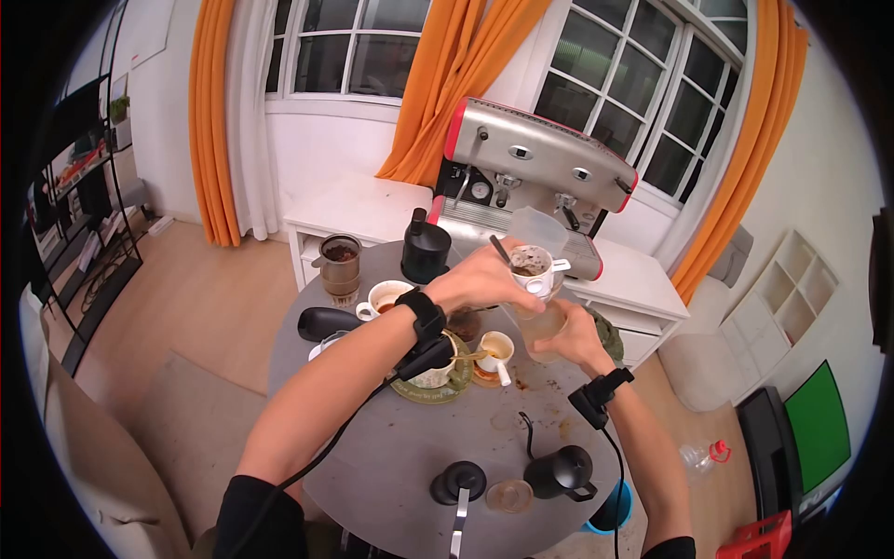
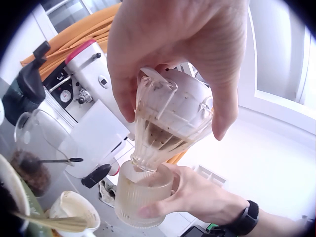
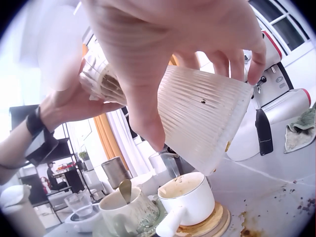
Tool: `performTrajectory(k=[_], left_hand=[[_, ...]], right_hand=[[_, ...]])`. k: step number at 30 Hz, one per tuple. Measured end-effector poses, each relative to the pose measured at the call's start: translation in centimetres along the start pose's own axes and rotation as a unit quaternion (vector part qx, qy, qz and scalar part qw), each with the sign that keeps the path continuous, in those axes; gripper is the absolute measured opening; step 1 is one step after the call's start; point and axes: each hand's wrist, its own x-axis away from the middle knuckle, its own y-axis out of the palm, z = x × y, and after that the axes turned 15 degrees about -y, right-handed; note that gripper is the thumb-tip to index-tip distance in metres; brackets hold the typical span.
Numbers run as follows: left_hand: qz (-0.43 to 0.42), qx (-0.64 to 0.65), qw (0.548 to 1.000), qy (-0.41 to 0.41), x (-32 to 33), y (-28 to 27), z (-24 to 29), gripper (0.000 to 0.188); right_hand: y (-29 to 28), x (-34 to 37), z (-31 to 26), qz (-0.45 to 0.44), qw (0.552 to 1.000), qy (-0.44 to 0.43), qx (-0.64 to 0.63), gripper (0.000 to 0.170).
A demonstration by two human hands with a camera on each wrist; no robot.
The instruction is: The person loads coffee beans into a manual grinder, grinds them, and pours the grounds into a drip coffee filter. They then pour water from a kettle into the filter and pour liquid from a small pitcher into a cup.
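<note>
My left hand [image 1: 480,279] grips a clear ribbed coffee dripper [image 2: 173,106] by its upper part, fingers on one side and thumb on the other. Brown wet grounds show inside its white lining. Just below, my right hand [image 1: 570,335] is wrapped around a ribbed, frosted-looking glass [image 3: 205,113]. The dripper's narrow lower end is right at the glass's mouth in the left wrist view. Under the hands, a small white handled pot [image 3: 190,200] stands on a round wooden coaster [image 3: 222,222]. Beside it is a patterned cup [image 3: 123,212] with a gold-coloured spoon [image 3: 125,190] in it.
A black gooseneck kettle [image 1: 559,472] and a small glass [image 1: 510,496] stand near the front of the round grey table [image 1: 391,466]. At the back are a black appliance [image 1: 426,252] and a brownish tumbler [image 1: 340,270]. An espresso machine [image 1: 540,154] sits on the white cabinet behind.
</note>
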Motion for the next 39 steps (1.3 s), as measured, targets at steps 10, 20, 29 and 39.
performTrajectory(k=[10, 20, 29, 39], left_hand=[[-0.122, -0.011, 0.992, 0.039, -1.9, 8.4, 1.7, 0.075], [-0.169, -0.112, 0.975, 0.085, -2.4, 16.9, 0.6, 0.083], [-0.19, -0.14, 0.967, 0.099, -3.1, 20.3, -0.2, 0.085], [-0.196, -0.157, 0.965, 0.082, -3.1, 21.4, -1.4, 0.083]], right_hand=[[-3.0, 6.8, 1.0, -0.01, 0.951, 0.107, -0.291, 0.065], [-2.8, 14.9, 4.2, 0.015, 0.93, 0.136, -0.34, 0.074], [-2.1, 18.0, 5.4, 0.077, 0.925, 0.143, -0.344, 0.064], [-0.7, 19.0, 6.0, 0.072, 0.925, 0.132, -0.349, 0.063]])
